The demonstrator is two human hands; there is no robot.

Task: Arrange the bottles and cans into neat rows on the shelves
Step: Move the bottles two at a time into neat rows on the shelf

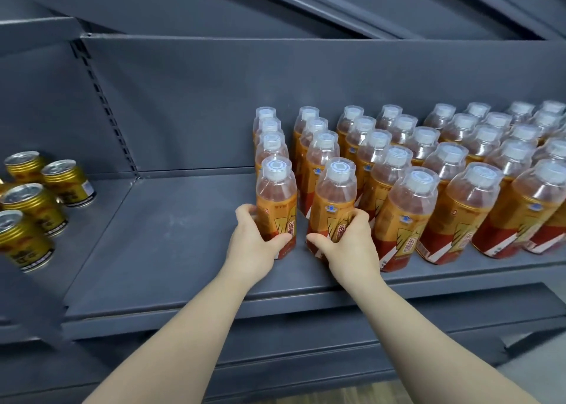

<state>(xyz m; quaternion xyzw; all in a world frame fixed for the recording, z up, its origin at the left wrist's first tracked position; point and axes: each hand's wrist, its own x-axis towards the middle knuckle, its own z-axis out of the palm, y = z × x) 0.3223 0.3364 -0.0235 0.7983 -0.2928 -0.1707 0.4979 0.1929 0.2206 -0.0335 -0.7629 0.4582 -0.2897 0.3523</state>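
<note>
— Which bottles are being handled?
— The two front ones at the left end of the block. The left bottle (276,195) and the right bottle (334,201) both stand upright on the shelf (171,244), each at the head of its own row, with a gap between them.
— And the hands?
— The left hand (254,246) grips the left bottle low on its label, fingers round the far left side and the thumb across the front. The right hand (352,244) holds the right bottle the same way: the thumb lies along the base and the fingers curl over the right side of the label.
— What stands behind them?
— Three more bottles behind each, running back toward the back panel (214,97). To the right, the other rows (459,213) of the same orange-labelled, clear-capped bottles fill the shelf out to the edge of view, packed close together.
— And to the left?
— A bare stretch of grey shelf, then a slotted upright (104,106). Beyond it, on the neighbouring shelf, stand gold cans (33,201) with silver tops, grouped loosely and well apart from the bottles.
</note>
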